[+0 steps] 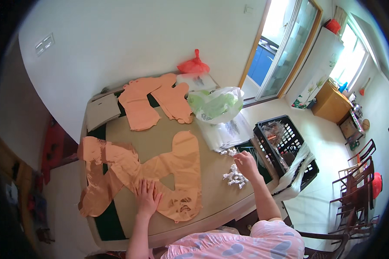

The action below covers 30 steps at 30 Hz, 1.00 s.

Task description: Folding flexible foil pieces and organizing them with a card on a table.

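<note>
My left hand (148, 196) lies flat, fingers stretched out, on a copper-orange sheet that looks like a deflated foil balloon (186, 159). This sheet has a rounded outline, a gap in its middle and a dark print near its lower end. Crumpled, shinier foil (100, 190) of the same colour spreads to its left. Over the right part of the table, my right hand (245, 165) has its fingertips drawn together; whatever they hold is too small to make out. Small white bundles (235, 177) lie just below that hand, and more white bits (228, 152) lie beside its fingertips.
More flat orange foil shapes (138, 105) lie at the back beside grey-beige card (103, 112). Clear plastic packets (229, 134), a green-white bag (216, 103) and a red bag (193, 64) sit at the back right. A black crate (285, 146) holding packets, white strands draped over it, adjoins the table's right edge.
</note>
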Each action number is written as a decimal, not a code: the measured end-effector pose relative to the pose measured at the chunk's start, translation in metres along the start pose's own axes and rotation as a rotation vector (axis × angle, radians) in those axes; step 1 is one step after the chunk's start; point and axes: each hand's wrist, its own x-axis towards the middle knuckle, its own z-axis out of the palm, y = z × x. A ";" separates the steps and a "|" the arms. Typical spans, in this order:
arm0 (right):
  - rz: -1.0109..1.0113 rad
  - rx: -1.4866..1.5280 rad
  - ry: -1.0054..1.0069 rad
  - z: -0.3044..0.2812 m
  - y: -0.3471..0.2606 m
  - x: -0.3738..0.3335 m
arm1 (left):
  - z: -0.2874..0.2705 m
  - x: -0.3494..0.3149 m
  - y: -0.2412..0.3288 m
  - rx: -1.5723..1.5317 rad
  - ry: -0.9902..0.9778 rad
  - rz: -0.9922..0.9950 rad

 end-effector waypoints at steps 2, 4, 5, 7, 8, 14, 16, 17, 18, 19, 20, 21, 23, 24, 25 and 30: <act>-0.038 0.120 0.042 0.014 -0.016 -0.001 | 0.004 0.011 -0.007 0.052 -0.062 0.027; -0.105 0.298 0.019 0.051 -0.035 -0.003 | 0.006 0.026 -0.015 0.055 -0.080 0.038; -0.199 0.245 0.015 0.058 -0.056 -0.001 | 0.005 0.031 -0.019 0.063 -0.101 0.040; -0.266 0.204 -0.040 0.064 -0.073 0.005 | 0.002 0.042 -0.017 0.070 -0.116 0.034; -0.266 0.204 -0.037 0.066 -0.070 0.007 | 0.000 0.045 -0.015 0.076 -0.135 0.028; -0.419 0.143 -0.054 0.079 -0.064 0.008 | -0.004 0.041 -0.003 0.075 -0.098 -0.053; -0.328 0.122 0.004 0.076 -0.057 0.007 | 0.000 0.036 -0.003 0.046 -0.116 -0.039; -0.236 0.102 0.061 0.072 -0.050 0.005 | 0.001 0.035 -0.004 0.018 -0.135 -0.025; -0.233 0.102 0.058 0.065 -0.040 0.004 | 0.001 0.033 -0.005 0.018 -0.139 -0.025; -0.110 0.026 0.129 0.056 -0.028 0.006 | -0.001 0.031 -0.006 0.005 -0.127 -0.025; 0.020 -0.061 0.205 0.044 -0.013 0.005 | 0.000 0.032 -0.005 -0.015 -0.116 -0.014; 0.045 -0.109 0.139 0.038 0.002 -0.002 | 0.002 0.032 -0.005 -0.019 -0.118 -0.009; 0.060 -0.168 0.066 0.031 0.014 -0.013 | 0.008 0.032 -0.008 -0.020 -0.085 -0.001; 0.061 -0.169 0.066 0.030 0.019 -0.014 | 0.010 0.032 -0.010 -0.020 -0.086 -0.001; 0.072 -0.130 0.095 0.027 0.021 -0.015 | 0.011 0.032 -0.011 -0.013 -0.075 0.006; 0.041 -0.045 0.285 0.025 0.025 0.006 | 0.003 0.035 -0.008 -0.007 -0.074 -0.012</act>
